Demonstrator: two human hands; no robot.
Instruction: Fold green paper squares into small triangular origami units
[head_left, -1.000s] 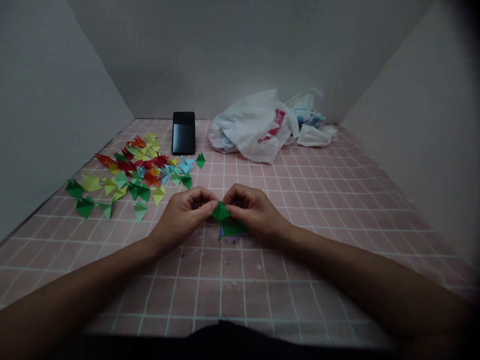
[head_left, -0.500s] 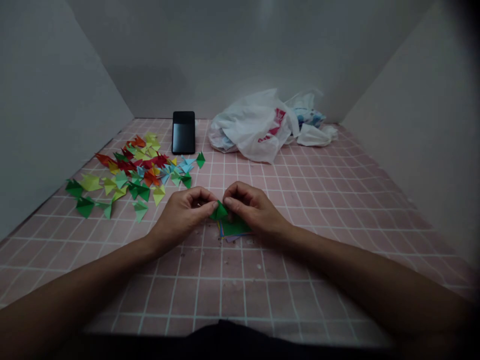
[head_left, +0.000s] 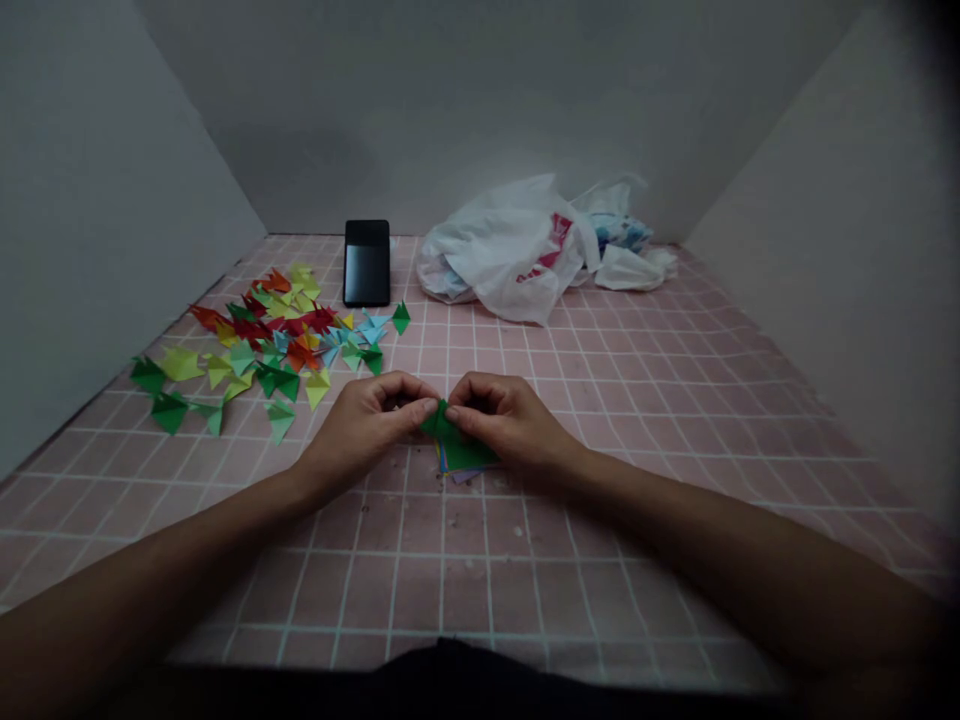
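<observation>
My left hand and my right hand meet over the pink gridded mat, fingertips pinched together on a small folded green paper piece. Just under the hands lies a small stack of coloured paper sheets, green on top, with blue and purple edges showing. Both hands have their fingers curled, and part of the green piece is hidden behind them.
A heap of folded paper triangles in red, yellow, green, blue and orange spreads over the mat's left side. A black phone lies at the back. A white plastic bag with crumpled contents sits back right. Grey walls enclose three sides.
The hands have closed a little tighter on the green piece, which now shows less of its point. Their place on the mat is almost the same.
</observation>
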